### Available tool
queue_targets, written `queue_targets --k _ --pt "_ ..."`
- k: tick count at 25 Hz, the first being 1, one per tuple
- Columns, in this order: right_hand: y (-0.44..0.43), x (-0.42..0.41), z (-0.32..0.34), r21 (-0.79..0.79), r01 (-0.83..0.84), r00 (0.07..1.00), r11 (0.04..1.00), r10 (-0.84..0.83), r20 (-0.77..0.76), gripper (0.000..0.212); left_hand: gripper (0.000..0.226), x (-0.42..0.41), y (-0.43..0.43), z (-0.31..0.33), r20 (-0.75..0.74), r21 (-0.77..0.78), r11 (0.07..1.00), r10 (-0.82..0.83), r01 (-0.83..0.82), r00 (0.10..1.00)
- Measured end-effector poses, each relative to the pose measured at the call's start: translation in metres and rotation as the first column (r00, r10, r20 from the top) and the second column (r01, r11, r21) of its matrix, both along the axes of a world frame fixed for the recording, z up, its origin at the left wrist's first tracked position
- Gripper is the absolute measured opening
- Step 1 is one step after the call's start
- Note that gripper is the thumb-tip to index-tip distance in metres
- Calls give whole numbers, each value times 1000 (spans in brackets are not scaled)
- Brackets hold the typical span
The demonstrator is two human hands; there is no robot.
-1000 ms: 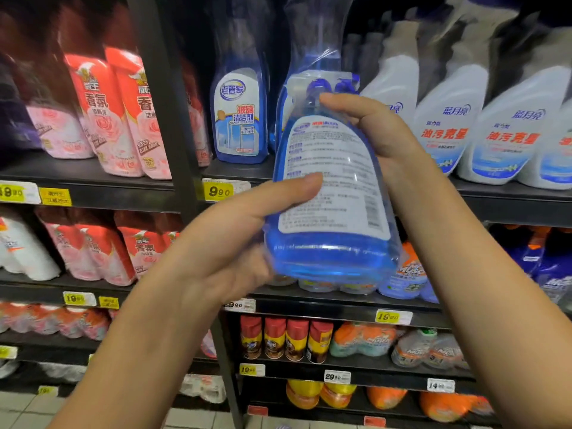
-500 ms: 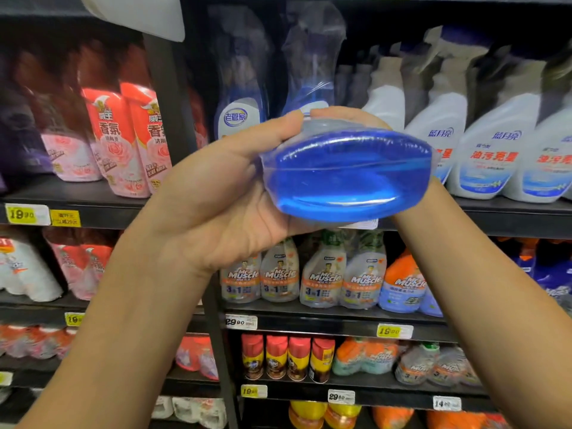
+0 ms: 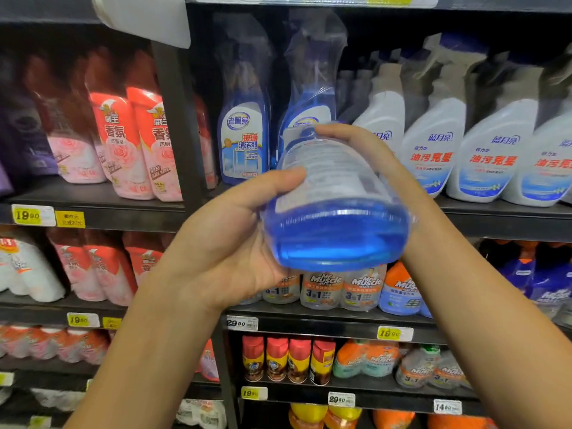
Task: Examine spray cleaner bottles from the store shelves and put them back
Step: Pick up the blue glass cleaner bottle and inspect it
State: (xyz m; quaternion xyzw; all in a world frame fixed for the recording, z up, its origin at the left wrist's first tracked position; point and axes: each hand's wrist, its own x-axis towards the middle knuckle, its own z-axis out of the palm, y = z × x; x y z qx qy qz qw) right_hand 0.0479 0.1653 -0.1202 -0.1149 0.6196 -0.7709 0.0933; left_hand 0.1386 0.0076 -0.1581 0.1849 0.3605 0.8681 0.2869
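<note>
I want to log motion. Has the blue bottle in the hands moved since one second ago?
Yes. The blue bottle has tipped: it stood upright before the shelf edge, now its base points out toward the camera.

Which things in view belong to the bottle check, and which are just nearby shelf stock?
Job in hand:
- blue cleaner bottle, tilted, gripped by left hand and right hand
- shelved blue bottles

Just nearby:
- pink pouches
- white spray bottles
- red-capped cans
</note>
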Motion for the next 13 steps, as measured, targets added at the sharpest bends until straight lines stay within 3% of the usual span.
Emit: queue_targets --k 5,9,11,13 --pt "-3 2 -12 -127 -77 997 989 77 -8 29 41 0 7 -37 49 -164 973 171 -161 984" --pt "-4 -3 -26 -265 -126 966 956 57 -252 25 39 -6 9 -62 -115 -258 931 235 -258 965" --pt "-4 -4 -30 -295 -176 942 939 73 -329 35 55 -13 8 -73 -181 -266 927 223 -266 958" --pt "-1 -5 -32 -305 -213 919 928 84 -386 48 58 -22 6 -80 -259 -332 890 232 -312 938"
